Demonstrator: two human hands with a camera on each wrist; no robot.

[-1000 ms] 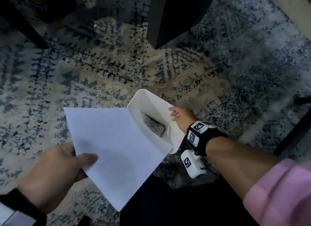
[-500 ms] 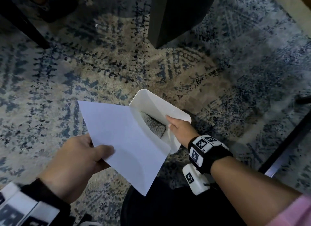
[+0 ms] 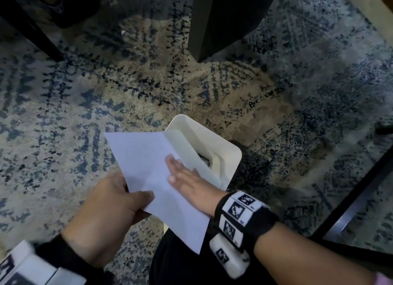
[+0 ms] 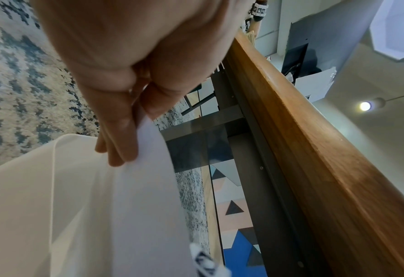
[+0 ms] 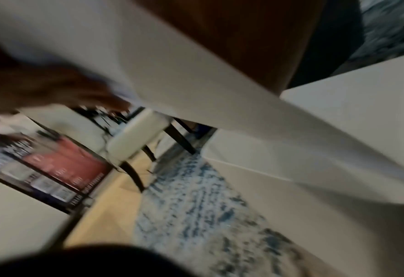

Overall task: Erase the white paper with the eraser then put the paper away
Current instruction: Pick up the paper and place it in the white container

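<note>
The white paper (image 3: 144,157) lies tilted over the near rim of a white bin (image 3: 229,155) on the carpet. My left hand (image 3: 119,202) pinches its near left edge between thumb and fingers; in the left wrist view the paper (image 4: 146,168) runs out from those fingers (image 4: 117,131). My right hand (image 3: 182,174) lies flat on top of the sheet with straight fingers, pressing it toward the bin's opening. A grey speckled thing (image 3: 205,159) shows inside the bin. The right wrist view is blurred; the paper (image 5: 172,65) and the bin (image 5: 338,131) fill it. No eraser is in view.
A blue and beige patterned carpet (image 3: 85,106) covers the floor. A dark table leg (image 3: 223,19) stands behind the bin, and another dark leg (image 3: 27,25) at the far left. A wooden table edge (image 4: 314,150) runs overhead on the right. My dark-clothed knee (image 3: 180,263) is below the paper.
My left hand has brought the paper right, over the bin. My right hand left the bin's rim and now lies flat on the sheet.
</note>
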